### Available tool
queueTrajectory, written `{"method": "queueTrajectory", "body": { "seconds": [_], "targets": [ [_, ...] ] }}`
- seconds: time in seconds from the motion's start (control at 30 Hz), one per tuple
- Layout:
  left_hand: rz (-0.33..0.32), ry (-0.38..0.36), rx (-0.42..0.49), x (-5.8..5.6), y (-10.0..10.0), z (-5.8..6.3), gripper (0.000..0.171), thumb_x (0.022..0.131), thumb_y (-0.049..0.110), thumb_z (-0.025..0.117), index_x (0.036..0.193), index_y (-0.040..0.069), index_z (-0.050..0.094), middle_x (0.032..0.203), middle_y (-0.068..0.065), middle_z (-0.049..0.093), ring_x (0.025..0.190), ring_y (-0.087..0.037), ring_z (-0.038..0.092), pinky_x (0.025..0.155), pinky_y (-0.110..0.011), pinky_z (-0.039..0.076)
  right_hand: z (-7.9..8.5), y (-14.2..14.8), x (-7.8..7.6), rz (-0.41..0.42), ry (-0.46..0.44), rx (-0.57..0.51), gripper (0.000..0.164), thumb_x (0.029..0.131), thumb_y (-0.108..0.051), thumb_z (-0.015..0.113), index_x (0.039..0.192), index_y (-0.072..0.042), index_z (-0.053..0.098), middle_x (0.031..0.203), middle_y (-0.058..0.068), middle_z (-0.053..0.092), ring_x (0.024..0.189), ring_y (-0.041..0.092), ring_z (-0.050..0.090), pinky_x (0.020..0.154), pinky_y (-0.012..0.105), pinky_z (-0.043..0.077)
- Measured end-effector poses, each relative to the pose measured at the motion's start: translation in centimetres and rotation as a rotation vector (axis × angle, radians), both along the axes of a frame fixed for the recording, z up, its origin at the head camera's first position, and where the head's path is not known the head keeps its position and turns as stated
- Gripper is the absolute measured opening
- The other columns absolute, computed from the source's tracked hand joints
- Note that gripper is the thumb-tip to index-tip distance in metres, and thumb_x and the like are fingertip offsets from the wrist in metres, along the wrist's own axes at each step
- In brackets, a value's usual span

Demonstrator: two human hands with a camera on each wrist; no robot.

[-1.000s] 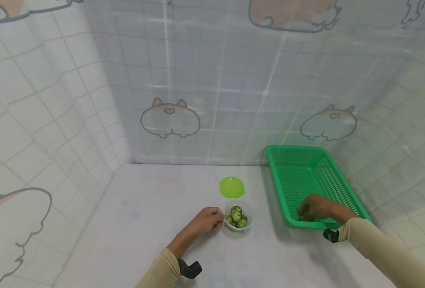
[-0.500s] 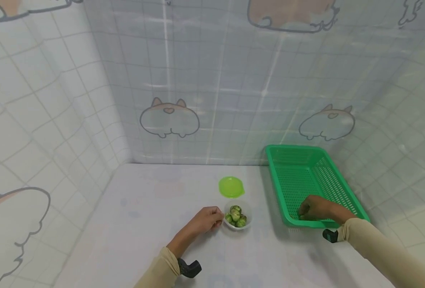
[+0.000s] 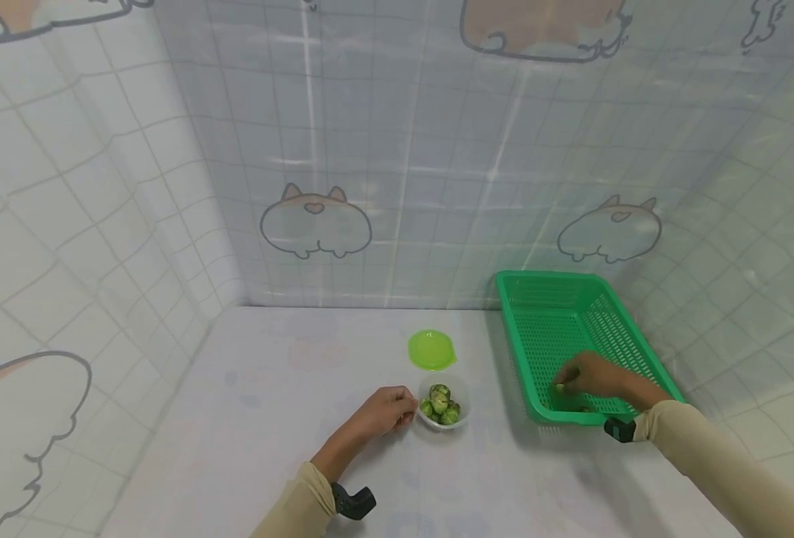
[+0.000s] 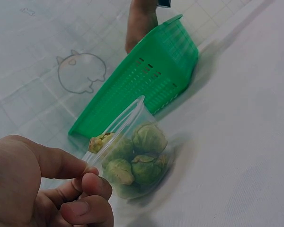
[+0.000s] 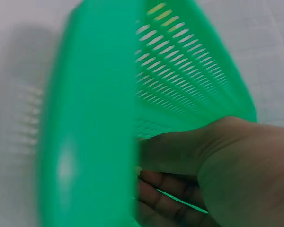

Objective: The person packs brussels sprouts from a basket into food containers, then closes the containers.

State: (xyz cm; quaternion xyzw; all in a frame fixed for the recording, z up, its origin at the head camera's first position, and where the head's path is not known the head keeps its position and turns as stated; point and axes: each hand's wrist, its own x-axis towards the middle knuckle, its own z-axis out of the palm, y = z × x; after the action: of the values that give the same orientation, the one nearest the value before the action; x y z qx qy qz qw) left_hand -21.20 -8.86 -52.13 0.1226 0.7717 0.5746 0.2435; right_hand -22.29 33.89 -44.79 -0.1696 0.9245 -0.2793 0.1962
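A small clear plastic tub [image 4: 141, 118] holding several Brussels sprouts [image 4: 149, 169] stands on the white table, slightly tilted in the left wrist view by the camera's angle. My left hand [image 3: 386, 411] pinches the tub's rim between thumb and finger, at its left side. Inside the near end of the green perforated basket [image 3: 550, 277], my right hand [image 3: 591, 375] has its fingers bent round a small green piece, seemingly a Brussels sprout [image 3: 559, 388]. The basket wall mostly hides those fingertips in the right wrist view.
A light green round lid [image 3: 432, 350] lies on the table behind the tub. The basket stands to the right, near the side wall. A grid-patterned curtain [image 3: 397, 187] with cartoon animals closes off the back and sides. Something small and greenish lies on the basket floor below my right hand.
My right hand has risen a little from the basket floor, with a green piece now showing at its fingertips. The left hand and the tub have stayed in place.
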Motion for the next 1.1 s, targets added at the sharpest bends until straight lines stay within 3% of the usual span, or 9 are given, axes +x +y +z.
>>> {"method": "queueTrajectory", "body": {
  "seconds": [0.17, 0.53, 0.77, 0.93, 1.1],
  "targets": [
    [-0.002, -0.003, -0.004, 0.1, 0.0, 0.0, 0.024, 0.1, 0.021, 0.057, 0.083, 0.005, 0.061, 0.068, 0.0, 0.055, 0.056, -0.012, 0.042, 0.053, -0.025, 0.036, 1.3, -0.4, -0.4, -0.054, 0.003, -0.02, 0.033, 0.095, -0.021, 0.07, 0.117, 0.003, 0.069, 0.112, 0.013, 0.072, 0.102, 0.032, 0.067, 0.084, 0.049, 0.055],
    [-0.006, 0.012, -0.003, 0.0, 0.0, -0.2, 0.024, 0.101, 0.02, 0.057, 0.084, 0.004, 0.061, 0.068, 0.0, 0.055, 0.056, -0.012, 0.042, 0.052, -0.026, 0.036, 4.3, -2.2, -1.3, -0.11, 0.062, -0.037, 0.04, 0.097, -0.033, 0.068, 0.125, -0.004, 0.068, 0.118, 0.008, 0.071, 0.107, 0.026, 0.066, 0.089, 0.047, 0.054],
    [-0.01, 0.01, -0.005, -0.1, -0.1, -0.3, 0.024, 0.101, 0.021, 0.056, 0.085, 0.004, 0.062, 0.068, 0.0, 0.056, 0.055, -0.012, 0.041, 0.051, -0.025, 0.035, 5.6, -4.2, -1.1, -0.1, 0.069, -0.055, 0.04, 0.096, -0.039, 0.068, 0.125, -0.012, 0.069, 0.121, 0.004, 0.069, 0.115, 0.029, 0.062, 0.092, 0.05, 0.051],
    [-0.015, 0.018, -0.008, 0.0, -0.1, -0.2, 0.025, 0.101, 0.022, 0.056, 0.086, 0.002, 0.062, 0.069, -0.001, 0.055, 0.055, -0.012, 0.042, 0.052, -0.025, 0.035, 6.2, -5.9, -1.0, -0.094, 0.053, -0.091, 0.039, 0.095, -0.037, 0.069, 0.125, -0.012, 0.069, 0.12, 0.001, 0.07, 0.115, 0.028, 0.062, 0.094, 0.05, 0.05],
    [-0.003, 0.011, -0.004, 0.1, -0.1, -0.1, 0.025, 0.101, 0.022, 0.057, 0.085, 0.003, 0.062, 0.069, -0.001, 0.055, 0.056, -0.012, 0.042, 0.052, -0.025, 0.035, 6.3, -7.5, -1.1, -0.081, 0.064, -0.103, 0.034, 0.094, -0.036, 0.071, 0.123, -0.018, 0.071, 0.12, -0.001, 0.07, 0.114, 0.025, 0.063, 0.093, 0.048, 0.051]
  ]
}}
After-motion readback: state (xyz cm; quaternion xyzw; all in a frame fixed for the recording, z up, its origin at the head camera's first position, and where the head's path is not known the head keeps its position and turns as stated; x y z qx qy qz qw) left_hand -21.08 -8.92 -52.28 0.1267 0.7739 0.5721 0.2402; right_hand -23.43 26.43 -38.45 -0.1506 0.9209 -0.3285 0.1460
